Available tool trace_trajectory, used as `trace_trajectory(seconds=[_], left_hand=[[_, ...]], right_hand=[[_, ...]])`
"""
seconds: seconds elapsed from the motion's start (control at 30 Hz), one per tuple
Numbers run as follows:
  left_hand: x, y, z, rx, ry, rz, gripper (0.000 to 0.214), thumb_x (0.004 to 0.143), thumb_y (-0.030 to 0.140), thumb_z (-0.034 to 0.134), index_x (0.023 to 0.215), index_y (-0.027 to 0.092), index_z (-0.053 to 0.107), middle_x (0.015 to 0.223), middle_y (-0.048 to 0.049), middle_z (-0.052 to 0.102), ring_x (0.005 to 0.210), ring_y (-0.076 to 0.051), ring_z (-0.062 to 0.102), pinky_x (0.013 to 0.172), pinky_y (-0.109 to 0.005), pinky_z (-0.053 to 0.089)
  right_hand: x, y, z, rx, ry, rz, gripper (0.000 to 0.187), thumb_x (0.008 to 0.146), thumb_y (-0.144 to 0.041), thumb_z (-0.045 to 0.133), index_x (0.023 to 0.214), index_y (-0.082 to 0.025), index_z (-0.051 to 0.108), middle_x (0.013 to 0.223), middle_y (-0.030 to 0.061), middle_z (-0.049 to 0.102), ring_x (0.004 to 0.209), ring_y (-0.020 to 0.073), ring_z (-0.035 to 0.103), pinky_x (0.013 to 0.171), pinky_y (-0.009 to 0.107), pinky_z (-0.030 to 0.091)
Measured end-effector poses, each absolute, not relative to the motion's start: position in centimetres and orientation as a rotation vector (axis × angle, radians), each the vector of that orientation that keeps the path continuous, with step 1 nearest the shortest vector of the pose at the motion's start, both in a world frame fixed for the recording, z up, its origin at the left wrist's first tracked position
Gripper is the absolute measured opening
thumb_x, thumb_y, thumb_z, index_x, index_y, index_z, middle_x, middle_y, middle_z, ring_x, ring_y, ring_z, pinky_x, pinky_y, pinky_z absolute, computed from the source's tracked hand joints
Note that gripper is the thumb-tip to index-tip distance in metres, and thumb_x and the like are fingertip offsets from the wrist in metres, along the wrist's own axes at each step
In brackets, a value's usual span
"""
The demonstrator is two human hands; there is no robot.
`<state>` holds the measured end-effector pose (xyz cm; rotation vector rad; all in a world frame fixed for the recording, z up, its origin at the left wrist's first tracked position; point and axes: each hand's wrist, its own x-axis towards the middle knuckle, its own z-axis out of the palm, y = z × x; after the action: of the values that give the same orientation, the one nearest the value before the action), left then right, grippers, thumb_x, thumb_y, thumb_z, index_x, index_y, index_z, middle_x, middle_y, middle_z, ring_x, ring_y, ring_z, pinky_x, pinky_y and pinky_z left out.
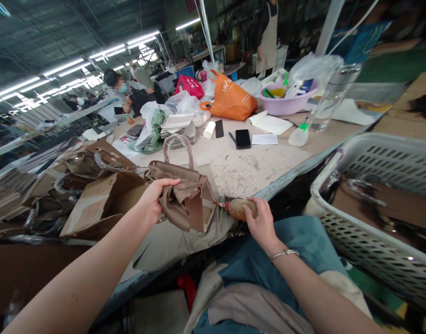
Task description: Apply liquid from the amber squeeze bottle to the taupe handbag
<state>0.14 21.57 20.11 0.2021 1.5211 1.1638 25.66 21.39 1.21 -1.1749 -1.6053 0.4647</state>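
Note:
My left hand (pixel 156 197) grips the folded side of a taupe leather handbag (pixel 188 197) that lies on the workbench (pixel 244 169), its wrapped handle (pixel 180 148) standing up. My right hand (pixel 259 220) is closed round a small amber squeeze bottle (pixel 238 208). The bottle's red nozzle touches the bag's lower right edge. A silver bracelet sits on my right wrist.
Brown paper and several more bags (pixel 94 185) are heaped at the left. A white plastic basket (pixel 372 185) stands at the right. Two phones (pixel 242 138), an orange bag (pixel 232 99), a lilac bowl (pixel 285 102) and a glass (pixel 333 97) lie farther back. Other people work behind.

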Motion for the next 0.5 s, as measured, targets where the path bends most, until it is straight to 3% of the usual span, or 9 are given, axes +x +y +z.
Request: trace_trajectory(seconds=[0.27, 0.5], left_hand=[[0.4, 21.2, 20.3, 0.27, 1.555, 1.153, 0.009, 0.073, 0.006, 0.058, 0.073, 0.006, 0.067, 0.065, -0.0112, 0.07, 0.048, -0.024, 0.064, 0.043, -0.037, 0.057], [0.6, 21.7, 19.8, 0.258, 1.496, 1.175, 0.009, 0.072, 0.005, 0.059, 0.075, 0.006, 0.067, 0.066, -0.0124, 0.07, 0.049, -0.024, 0.065, 0.045, -0.037, 0.058]], right_hand=[[25.5, 21.1, 0.5, -1.219, -1.501, 0.566, 0.023, 0.089, -0.033, 0.056, 0.106, -0.018, 0.056, 0.103, 0.0106, 0.062, 0.098, 0.0244, 0.058, 0.088, 0.045, 0.05], [26.4, 21.0, 3.0, -0.965, -1.677, 0.29, 0.024, 0.089, -0.02, 0.057, 0.113, -0.02, 0.053, 0.104, 0.0106, 0.054, 0.099, 0.0237, 0.054, 0.087, 0.044, 0.051]])
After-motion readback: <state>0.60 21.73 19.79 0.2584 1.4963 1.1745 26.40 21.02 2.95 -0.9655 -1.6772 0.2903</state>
